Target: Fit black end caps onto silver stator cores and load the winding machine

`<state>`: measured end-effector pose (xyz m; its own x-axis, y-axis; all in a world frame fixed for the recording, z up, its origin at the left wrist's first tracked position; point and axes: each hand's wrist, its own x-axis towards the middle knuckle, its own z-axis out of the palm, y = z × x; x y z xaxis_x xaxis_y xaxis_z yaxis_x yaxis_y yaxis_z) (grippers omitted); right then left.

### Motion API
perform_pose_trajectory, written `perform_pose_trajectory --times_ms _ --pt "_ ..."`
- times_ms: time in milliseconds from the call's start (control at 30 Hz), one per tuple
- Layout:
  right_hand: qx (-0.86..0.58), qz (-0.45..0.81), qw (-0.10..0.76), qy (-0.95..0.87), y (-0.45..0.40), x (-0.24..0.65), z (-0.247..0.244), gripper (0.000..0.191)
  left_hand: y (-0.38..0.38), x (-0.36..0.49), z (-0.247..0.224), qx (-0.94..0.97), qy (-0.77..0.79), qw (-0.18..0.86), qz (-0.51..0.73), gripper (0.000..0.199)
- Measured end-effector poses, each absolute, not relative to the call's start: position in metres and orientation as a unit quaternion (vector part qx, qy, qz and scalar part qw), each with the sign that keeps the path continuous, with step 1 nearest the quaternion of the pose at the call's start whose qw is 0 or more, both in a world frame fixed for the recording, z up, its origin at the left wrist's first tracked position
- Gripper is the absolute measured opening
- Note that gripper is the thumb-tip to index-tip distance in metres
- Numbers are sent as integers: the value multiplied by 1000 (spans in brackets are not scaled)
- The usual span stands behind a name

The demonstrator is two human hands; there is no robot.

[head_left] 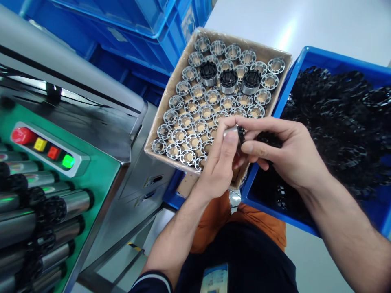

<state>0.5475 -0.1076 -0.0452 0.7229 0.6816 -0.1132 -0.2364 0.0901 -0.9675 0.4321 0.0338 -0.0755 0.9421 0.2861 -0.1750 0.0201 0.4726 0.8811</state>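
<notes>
Head view: mid-frame, the left hand (218, 165) is clamped on a metal cylinder (233, 129); the right hand (284, 150) pinches its black end piece (241, 135). Beyond stand a carton (264, 52) of metal rings (206, 112), upper centre, and a blue bin (282, 103), right.

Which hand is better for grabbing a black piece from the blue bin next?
Probably the right hand, once free: its forearm crosses the blue bin of black pieces. The left hand is over the cardboard box, gripping a metal tube.

Held metal cylinder (233, 129) partly hidden, blue bin (342, 61) cut off right
</notes>
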Motion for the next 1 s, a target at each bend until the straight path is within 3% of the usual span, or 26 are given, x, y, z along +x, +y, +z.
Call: perform_pose_trajectory --times_ms 100,200,300,367,533,700,1000 --pt "-615 279 718 -166 -112 551 -42 29 34 437 -72 516 123 840 111 59" --pt "-609 270 729 -158 -117 554 -41 38 34 443 -69 482 152 844 177 72" --pt "-574 313 730 -197 -117 553 -40 32 34 444 -69 472 160 853 155 56" --pt "-577 327 716 -220 -115 550 -38 41 34 441 -70 479 145 852 153 49" --pt "-577 323 721 -206 -109 547 -34 42 36 438 -72 441 153 873 141 52" --pt "-635 216 709 -216 -112 546 -41 21 35 436 -75 480 139 858 114 41" --pt "-699 133 655 -254 -113 539 -44 18 32 434 -77 468 141 865 114 43"
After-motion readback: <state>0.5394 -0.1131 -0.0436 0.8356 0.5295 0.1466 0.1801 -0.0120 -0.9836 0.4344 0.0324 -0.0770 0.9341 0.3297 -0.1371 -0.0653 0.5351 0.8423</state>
